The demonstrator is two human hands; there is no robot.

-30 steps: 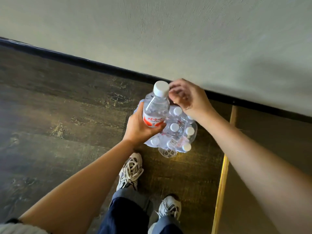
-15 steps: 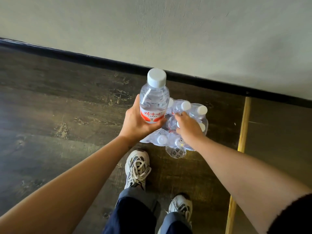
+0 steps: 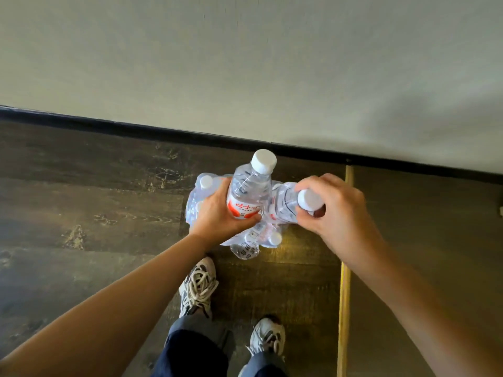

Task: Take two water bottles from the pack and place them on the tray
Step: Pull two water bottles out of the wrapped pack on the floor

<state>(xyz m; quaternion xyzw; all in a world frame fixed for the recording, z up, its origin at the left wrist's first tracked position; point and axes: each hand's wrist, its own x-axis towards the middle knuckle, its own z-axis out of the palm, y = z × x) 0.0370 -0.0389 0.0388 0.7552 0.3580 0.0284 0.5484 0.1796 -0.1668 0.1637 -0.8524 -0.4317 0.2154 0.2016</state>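
Note:
A shrink-wrapped pack of water bottles [image 3: 198, 197] stands on the dark wooden floor by the wall. My left hand [image 3: 217, 213] grips one clear bottle with a white cap and red label [image 3: 249, 191], held upright above the pack. My right hand [image 3: 332, 208] is closed around the neck of a second bottle [image 3: 283, 202], which leans to the right, its lower part still among the pack's bottles. No tray is in view.
A pale wall with a black skirting board [image 3: 163, 130] runs behind the pack. A yellow strip [image 3: 345, 268] divides the floor on the right. My two shoes [image 3: 198, 284] stand just in front of the pack.
My right hand has gone from reaching down into the pack to holding a second bottle by its neck, raised and tilted right. The left hand's bottle has stayed up.

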